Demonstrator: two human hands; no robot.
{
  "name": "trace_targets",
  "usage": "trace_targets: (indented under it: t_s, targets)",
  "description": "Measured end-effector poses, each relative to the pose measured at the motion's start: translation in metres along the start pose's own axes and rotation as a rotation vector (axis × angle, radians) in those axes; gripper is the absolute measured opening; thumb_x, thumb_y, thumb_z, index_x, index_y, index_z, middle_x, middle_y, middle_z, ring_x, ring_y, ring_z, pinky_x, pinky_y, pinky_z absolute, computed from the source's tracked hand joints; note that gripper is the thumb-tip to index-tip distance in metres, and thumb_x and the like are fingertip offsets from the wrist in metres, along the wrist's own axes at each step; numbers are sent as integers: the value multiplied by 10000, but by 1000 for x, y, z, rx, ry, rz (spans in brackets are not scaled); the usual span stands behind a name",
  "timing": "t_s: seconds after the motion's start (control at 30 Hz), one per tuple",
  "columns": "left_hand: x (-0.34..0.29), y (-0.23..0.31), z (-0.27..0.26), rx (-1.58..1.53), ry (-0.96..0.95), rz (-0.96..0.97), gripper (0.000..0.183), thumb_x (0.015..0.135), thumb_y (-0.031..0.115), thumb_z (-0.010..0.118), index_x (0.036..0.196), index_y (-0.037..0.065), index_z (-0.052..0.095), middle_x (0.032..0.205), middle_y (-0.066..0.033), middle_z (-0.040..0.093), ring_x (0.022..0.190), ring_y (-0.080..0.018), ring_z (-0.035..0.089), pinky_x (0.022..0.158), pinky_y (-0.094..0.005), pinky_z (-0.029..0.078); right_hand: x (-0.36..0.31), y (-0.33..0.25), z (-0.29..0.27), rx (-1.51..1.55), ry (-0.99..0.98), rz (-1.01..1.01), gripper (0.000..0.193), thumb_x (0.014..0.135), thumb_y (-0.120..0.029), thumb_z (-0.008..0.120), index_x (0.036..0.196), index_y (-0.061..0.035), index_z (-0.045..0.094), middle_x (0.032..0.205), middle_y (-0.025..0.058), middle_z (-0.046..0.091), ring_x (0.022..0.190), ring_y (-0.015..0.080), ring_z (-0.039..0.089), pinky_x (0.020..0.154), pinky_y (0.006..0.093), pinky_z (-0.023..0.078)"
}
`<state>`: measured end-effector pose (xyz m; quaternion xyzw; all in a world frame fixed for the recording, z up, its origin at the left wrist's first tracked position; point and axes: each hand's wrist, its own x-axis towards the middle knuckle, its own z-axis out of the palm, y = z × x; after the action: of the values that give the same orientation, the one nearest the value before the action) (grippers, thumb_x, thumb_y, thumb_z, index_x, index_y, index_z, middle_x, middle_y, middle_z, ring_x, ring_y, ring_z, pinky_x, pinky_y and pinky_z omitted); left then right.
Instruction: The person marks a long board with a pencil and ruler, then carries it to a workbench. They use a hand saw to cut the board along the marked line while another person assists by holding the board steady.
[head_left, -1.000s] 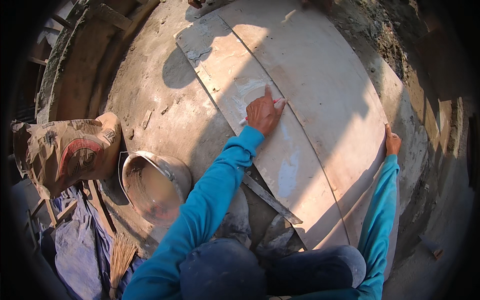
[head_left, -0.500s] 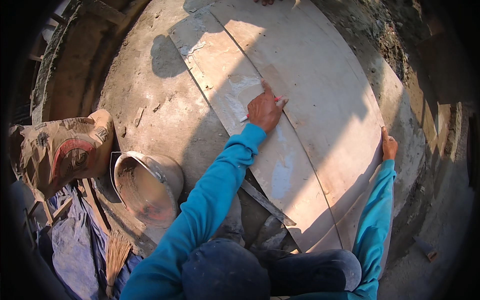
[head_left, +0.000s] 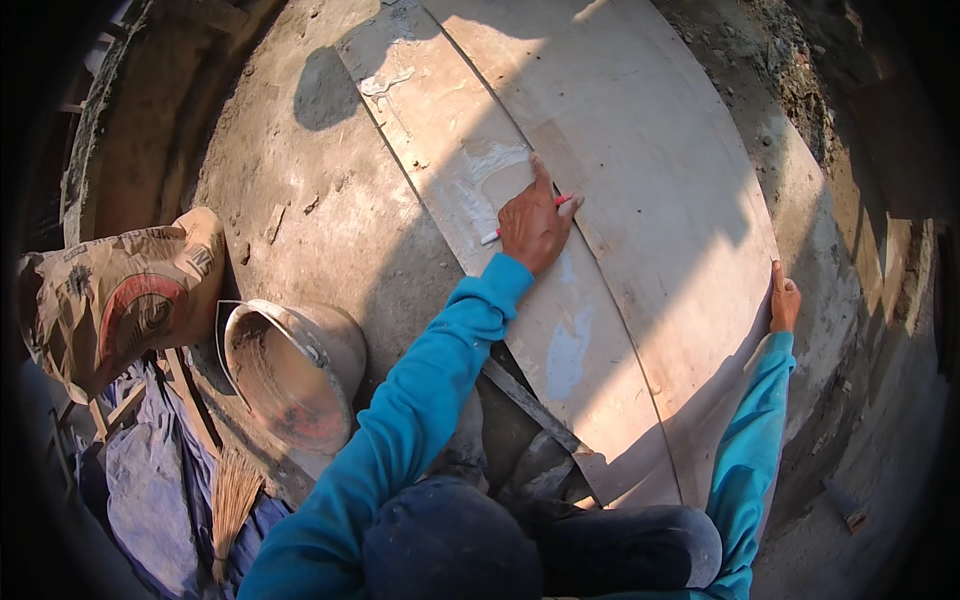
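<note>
My left hand (head_left: 537, 227) rests on the boards with its index finger stretched along the seam. Its other fingers are closed around a red and white pen (head_left: 491, 237), whose two ends stick out on either side. Beneath the hand lies a long narrow board (head_left: 470, 150) with white smears on it. Against it, on the right, is a wide, light brown board (head_left: 640, 180). My right hand (head_left: 785, 300) grips the wide board's right edge, thumb on top. Its other fingers are partly hidden.
To the left stand a dirty bucket (head_left: 345, 345) and a crumpled paper sack (head_left: 110, 300). A straw broom (head_left: 233, 500) lies on blue cloth (head_left: 150, 490). A thin wooden strip (head_left: 530, 405) sits by my knees. Rubble (head_left: 790, 80) lines the far right.
Another person's fingers at the top edge have gone out of view. The scene has shifted slightly in the picture. Both of my hands keep about the same place on the boards.
</note>
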<state>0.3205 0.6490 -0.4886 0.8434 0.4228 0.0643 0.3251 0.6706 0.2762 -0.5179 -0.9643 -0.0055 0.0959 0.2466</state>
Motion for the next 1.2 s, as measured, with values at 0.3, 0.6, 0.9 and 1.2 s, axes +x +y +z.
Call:
trace_targets:
  t_s: [0.3,0.6,0.9,1.2]
  targets:
    - [4,-10,-5,-156,-1,22,866,894,380,693,1498,-83,281,934,-123,733,843,-325,702,780,-418,534,-5,-7,-5,41,42,34,584,794,-619,762,698,-71,583,704,-2,513,663,135,438,602,315,377]
    - [8,-10,-2,-130,-27,21,856,899,357,687,1492,-96,268,915,-137,715,864,-342,688,745,-444,529,10,4,-3,30,1,47,636,792,-634,749,792,-9,636,782,38,562,739,167,475,676,337,420]
    - [13,-9,-1,-143,-46,64,879,903,319,674,1472,-174,219,931,-192,708,822,-357,686,736,-457,535,10,6,-3,-2,7,54,683,791,-667,731,833,11,660,774,33,554,725,153,484,654,347,423]
    - [17,-10,-1,-70,-113,49,888,919,364,662,1464,-176,215,948,-170,710,865,-354,686,750,-463,533,16,11,-2,14,13,56,677,777,-647,764,828,22,675,759,31,565,710,143,493,650,338,435]
